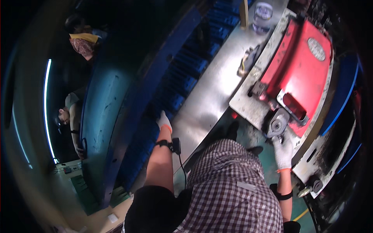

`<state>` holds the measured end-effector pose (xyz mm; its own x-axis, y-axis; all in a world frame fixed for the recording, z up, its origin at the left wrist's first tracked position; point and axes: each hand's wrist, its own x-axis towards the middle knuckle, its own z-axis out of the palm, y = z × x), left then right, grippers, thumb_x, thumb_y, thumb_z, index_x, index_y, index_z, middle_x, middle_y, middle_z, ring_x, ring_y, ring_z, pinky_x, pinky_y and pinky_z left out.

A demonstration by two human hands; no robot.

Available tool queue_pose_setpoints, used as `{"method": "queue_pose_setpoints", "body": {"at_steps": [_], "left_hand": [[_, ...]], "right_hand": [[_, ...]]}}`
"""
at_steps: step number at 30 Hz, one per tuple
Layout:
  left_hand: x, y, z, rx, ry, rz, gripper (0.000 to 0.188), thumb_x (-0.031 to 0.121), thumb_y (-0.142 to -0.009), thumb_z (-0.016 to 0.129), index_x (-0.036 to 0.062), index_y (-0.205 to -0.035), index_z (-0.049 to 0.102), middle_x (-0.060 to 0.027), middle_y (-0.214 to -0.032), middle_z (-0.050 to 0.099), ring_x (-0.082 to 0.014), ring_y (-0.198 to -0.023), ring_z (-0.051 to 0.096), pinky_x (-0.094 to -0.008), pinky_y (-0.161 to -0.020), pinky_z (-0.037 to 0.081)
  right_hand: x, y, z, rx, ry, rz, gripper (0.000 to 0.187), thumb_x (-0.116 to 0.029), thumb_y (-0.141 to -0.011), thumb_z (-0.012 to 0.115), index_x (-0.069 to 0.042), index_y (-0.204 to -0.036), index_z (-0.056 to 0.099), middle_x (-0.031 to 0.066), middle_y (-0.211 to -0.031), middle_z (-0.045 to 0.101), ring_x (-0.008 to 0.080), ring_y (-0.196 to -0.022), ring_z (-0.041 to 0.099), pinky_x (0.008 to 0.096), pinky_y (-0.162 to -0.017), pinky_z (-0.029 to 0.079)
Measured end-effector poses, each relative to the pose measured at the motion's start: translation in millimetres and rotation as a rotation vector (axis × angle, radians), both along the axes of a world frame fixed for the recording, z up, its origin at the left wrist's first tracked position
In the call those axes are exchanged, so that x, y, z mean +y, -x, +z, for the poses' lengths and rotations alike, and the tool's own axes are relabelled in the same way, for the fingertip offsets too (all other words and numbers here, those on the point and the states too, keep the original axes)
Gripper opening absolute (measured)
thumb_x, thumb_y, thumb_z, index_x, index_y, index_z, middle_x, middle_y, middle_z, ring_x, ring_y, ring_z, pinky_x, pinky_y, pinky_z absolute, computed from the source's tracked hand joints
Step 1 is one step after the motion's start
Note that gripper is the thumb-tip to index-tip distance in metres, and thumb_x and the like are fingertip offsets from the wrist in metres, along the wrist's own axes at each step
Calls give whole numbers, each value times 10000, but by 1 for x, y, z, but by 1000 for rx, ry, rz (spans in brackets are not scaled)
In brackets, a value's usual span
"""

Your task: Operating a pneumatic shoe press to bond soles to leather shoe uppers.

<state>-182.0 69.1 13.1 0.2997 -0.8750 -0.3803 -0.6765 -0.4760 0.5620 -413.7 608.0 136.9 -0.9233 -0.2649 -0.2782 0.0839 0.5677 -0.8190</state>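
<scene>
My left hand (164,120), in a white knit glove with an orange cuff, reaches over the metal table's far-left side toward the row of blue racks (182,77). Its fingers look stretched out, and I see nothing in them. My right hand (283,152), gloved the same way, is at the near end of the red-covered machine (311,66). Its fingers bend against the lower edge of a round grey metal part (277,123) with a hole in its middle. The undersides of those fingers are hidden.
The bare metal table (206,97) runs diagonally beside the machine. A clear plastic container (262,18) stands at its far end. Small tools (250,60) lie by the machine's base. A second machine with a dark round knob (315,183) stands at right. Two other people are at far left.
</scene>
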Motion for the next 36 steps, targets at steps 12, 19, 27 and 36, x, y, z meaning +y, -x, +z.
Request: {"method": "queue_pose_setpoints", "body": {"at_steps": [12,19,27,36], "left_hand": [[-137,-64,-47,953,-185,-73,742,743,-927,458,235,-1449,597,0,-1558,528,-289,-1451,419,-610,-1126,346],[-204,-93,-79,499,-62,-439,590,614,-915,515,139,-1162,761,-65,-1236,754,-332,-1272,605,-640,-1084,373],[-215,-68,-31,861,-361,275,470,464,-754,619,142,-1057,777,-93,-1197,761,-343,-1198,671,-645,-1029,425],[25,-22,34,989,-485,377,596,325,-774,726,79,-1304,606,-156,-1352,630,-379,-1265,601,-670,-1121,420]], "right_hand": [[33,-6,-19,-313,34,-133,334,-67,-961,724,-1,-1267,607,38,-1181,654,128,-1089,572,294,-1006,452],[56,-16,-19,-270,-154,-149,592,-96,-975,704,76,-1495,478,90,-1273,642,163,-1078,589,318,-971,499],[58,-11,-13,-431,-205,-144,614,-156,-1014,672,51,-1548,450,132,-1369,624,199,-1197,590,328,-1025,488],[22,-8,-7,-146,-145,-72,438,-206,-945,722,-4,-1312,596,89,-1110,610,207,-995,535,378,-912,457]]}}
